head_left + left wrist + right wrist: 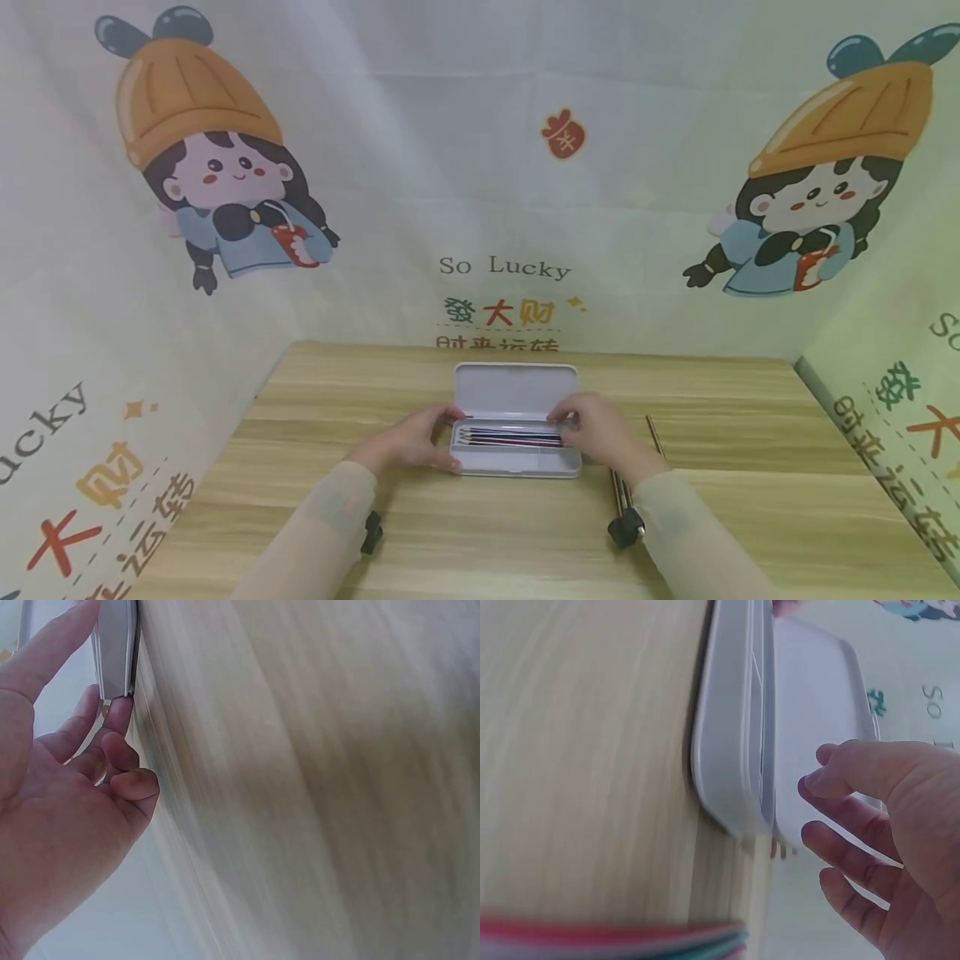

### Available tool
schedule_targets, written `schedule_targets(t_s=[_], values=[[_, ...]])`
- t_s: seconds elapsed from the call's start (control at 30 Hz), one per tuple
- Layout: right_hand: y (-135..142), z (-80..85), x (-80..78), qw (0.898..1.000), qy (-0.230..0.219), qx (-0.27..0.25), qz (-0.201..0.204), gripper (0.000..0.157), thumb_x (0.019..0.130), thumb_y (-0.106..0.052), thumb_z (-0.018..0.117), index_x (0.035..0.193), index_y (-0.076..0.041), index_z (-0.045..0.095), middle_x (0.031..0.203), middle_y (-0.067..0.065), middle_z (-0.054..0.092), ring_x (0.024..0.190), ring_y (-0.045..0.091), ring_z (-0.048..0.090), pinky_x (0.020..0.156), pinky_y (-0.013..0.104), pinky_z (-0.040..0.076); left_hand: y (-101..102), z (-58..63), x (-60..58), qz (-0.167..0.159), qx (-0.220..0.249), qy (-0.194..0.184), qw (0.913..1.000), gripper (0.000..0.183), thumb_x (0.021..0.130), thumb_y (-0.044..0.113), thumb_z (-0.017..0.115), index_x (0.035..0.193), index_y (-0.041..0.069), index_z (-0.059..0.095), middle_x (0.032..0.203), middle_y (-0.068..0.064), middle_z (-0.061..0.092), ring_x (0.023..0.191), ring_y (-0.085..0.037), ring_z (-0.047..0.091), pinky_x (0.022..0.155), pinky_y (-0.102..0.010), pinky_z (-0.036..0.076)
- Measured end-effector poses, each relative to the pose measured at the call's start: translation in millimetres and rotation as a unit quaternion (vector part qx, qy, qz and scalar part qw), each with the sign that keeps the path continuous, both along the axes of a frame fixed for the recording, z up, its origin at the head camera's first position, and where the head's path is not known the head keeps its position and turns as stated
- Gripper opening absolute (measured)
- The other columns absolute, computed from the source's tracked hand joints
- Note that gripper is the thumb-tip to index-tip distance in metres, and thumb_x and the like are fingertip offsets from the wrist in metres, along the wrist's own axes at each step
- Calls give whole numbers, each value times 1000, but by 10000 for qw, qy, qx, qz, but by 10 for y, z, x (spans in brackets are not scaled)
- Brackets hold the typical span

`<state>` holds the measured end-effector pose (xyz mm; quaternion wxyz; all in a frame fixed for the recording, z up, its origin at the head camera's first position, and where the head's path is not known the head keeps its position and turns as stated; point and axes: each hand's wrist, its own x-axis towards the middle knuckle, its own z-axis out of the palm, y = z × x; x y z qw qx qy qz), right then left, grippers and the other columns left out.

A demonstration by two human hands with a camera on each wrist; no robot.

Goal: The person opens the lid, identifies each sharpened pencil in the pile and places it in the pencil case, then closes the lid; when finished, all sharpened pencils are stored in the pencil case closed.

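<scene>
A white pencil case [487,463] lies on the table with its lid [517,390] raised at the back. Several dark pencils [506,439] lie lengthwise in its rear compartment, points to the left. My left hand [415,437] holds the case's left end, thumb at the front corner and fingers toward the back. The left wrist view shows that narrow end [116,664] between thumb and fingers. Over the right end of the case is my right hand [600,429], near the pencils' ends. In the right wrist view its fingers [855,851] are loosely bent, with nothing seen between them and the thumb.
More pencils [618,487] lie on the wooden table [720,517] beside my right wrist, partly hidden by the arm. Another brown one [655,433] shows just beyond it. A printed cloth [637,233] hangs behind the table and along both sides.
</scene>
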<state>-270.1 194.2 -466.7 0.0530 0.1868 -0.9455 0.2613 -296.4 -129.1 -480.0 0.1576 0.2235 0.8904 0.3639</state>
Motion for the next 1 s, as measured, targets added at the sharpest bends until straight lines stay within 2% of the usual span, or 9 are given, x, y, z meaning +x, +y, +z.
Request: schedule_targets(t_s=[0.2, 0.33, 0.57, 0.77, 1.0], values=[[208, 29, 27, 9996, -37, 89, -283, 17, 86, -11, 76, 101, -16, 80, 104, 1, 76, 87, 13, 65, 76, 36, 58, -14, -7, -3, 11, -35, 34, 10000, 81, 70, 17, 94, 139, 6, 55, 141, -15, 60, 139, -36, 50, 125, -55, 32], [321, 24, 50, 9997, -9, 72, -244, 21, 83, -7, 74, 102, -13, 80, 96, 1, 76, 76, 10, 60, 65, 30, 53, -18, -15, -9, 2, -48, 33, 10000, 82, 69, 18, 94, 140, 6, 55, 142, -15, 59, 139, -37, 50, 124, -56, 32], [491, 24, 106, 9996, 15, 113, -245, 23, 84, -5, 75, 106, -9, 79, 106, 7, 78, 87, 17, 67, 78, 40, 59, -22, -17, -12, -24, 21, 41, 10000, 81, 69, 17, 94, 139, 5, 55, 140, -15, 60, 138, -37, 51, 123, -57, 33], [627, 11, 144, 9988, -201, 45, -452, 23, 85, -4, 74, 107, -8, 79, 109, 10, 77, 80, 14, 64, 70, 34, 56, -10, -12, -9, 3, 4, 34, 10000, 80, 70, 17, 94, 139, 7, 55, 139, -13, 60, 138, -35, 51, 124, -56, 32], [786, -36, 192, 9970, -323, 7, -704, 23, 84, -10, 75, 107, -9, 78, 103, 9, 78, 84, 19, 69, 71, 38, 59, 0, 11, 3, 31, -29, 11, 10000, 80, 70, 18, 94, 139, 6, 55, 140, -15, 60, 139, -37, 50, 125, -56, 31]])
